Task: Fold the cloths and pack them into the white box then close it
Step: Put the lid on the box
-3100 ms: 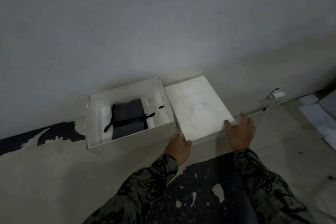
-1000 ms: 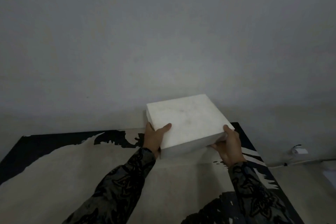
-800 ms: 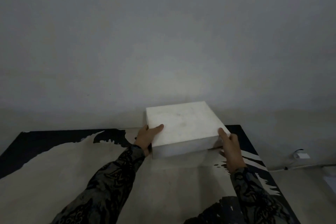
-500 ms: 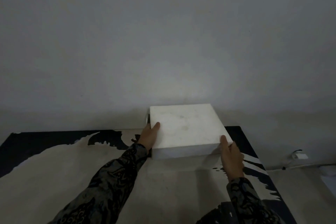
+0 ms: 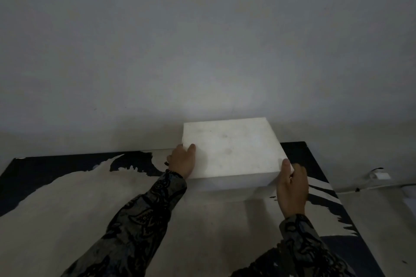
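- Two bare hands are placed on a closed, white, square cardboard box [image 5: 231, 148], one at each side.
- The box is seen resting on a flat surface printed in black and cream patches, called here the counter [image 5: 67, 204], at its far edge and close against a plain grey wall [image 5: 202, 40].
- The lid is fully seated on the box; no cloths are visible, so what is inside cannot be told.
- The left hand [image 5: 182, 161] is laid against the box's left side near the front corner, with the thumb on the lid's top and the other fingers hidden behind the side; it is curled loosely around that edge.
- The right hand [image 5: 292, 184] is pressed to the front right corner, with the thumb on the front face near the lid's edge and the fingers wrapped round the right side.
- Both forearms are covered by dark sleeves [image 5: 144, 216] with a paisley pattern.
- A small white plug with a thin dark cable [image 5: 380, 175] is seen low by the wall to the right, well apart from the box.
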